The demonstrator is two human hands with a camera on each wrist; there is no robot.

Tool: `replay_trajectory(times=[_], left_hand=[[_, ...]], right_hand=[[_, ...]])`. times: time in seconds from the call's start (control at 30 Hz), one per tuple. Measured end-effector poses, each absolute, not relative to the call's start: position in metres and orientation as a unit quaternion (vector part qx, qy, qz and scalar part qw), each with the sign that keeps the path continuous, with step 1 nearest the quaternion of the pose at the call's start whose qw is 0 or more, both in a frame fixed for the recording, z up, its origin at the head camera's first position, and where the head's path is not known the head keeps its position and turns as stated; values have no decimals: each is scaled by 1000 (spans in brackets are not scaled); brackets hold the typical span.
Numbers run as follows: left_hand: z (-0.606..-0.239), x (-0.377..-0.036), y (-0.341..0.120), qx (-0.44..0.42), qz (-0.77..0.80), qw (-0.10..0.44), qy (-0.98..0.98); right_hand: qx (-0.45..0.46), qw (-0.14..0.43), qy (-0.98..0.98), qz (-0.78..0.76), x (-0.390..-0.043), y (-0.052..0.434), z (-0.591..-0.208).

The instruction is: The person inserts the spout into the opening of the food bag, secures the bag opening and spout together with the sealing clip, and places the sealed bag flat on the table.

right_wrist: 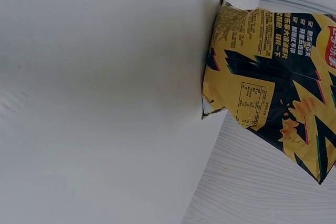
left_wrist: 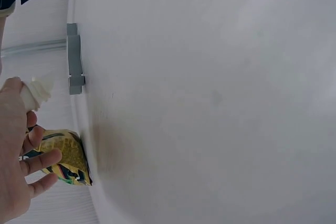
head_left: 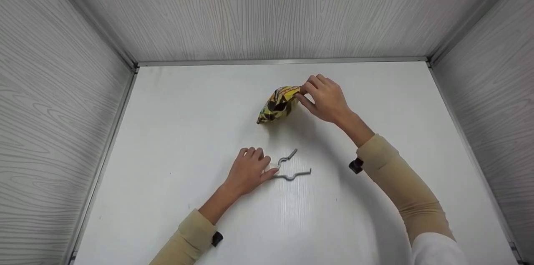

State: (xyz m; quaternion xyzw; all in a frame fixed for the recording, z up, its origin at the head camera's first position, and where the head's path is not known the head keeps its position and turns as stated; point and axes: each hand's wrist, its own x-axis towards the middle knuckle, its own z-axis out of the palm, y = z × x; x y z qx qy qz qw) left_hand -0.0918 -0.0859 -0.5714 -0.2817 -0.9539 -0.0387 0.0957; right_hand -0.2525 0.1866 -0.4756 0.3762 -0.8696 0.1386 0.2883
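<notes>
The right hand (head_left: pixel 327 98) is up at the far end of the yellow snack bag (head_left: pixel 278 104), fingers and thumb curled in, pinching the top edge of the packet. The bag lies on the white table (head_left: pixel 175 123), tilted, its low corner pointing away from those fingertips and toward the near left. In the right wrist view the bag (right_wrist: pixel 273 77) fills the frame, black zigzag print across yellow, crinkled but apparently sealed.

Nearer the body, the left hand (head_left: pixel 249 170) rests on the table with its fingers loosely curled over the white end of a grey clip (head_left: pixel 292 167). The clip's two grey arms spread open just past the fingertips, toward the right. In the left wrist view the fingers (left_wrist: pixel 37 161) look relaxed around something white, with the bag (left_wrist: pixel 65 156) beyond them; how firm that hold is, I cannot tell for certain, but the thumb and forefinger do appear to pinch it.

The step looks like steadying the bag's top while the clip is readied. Done well, the right fingers should keep the pinch tight and flat along the top seam, so the film does not bunch. The left fingers want a secure hold near the clip's hinge, arms kept spread, pointing toward the pinched edge. Slippery film could slide out.
</notes>
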Motion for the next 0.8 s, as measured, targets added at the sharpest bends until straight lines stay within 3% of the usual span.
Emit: replay_trajectory(times=[0.8], left_hand=[[-568, -91, -86, -274, -50, 76, -957]], right_hand=[[390, 354, -841, 123, -238, 190, -479]])
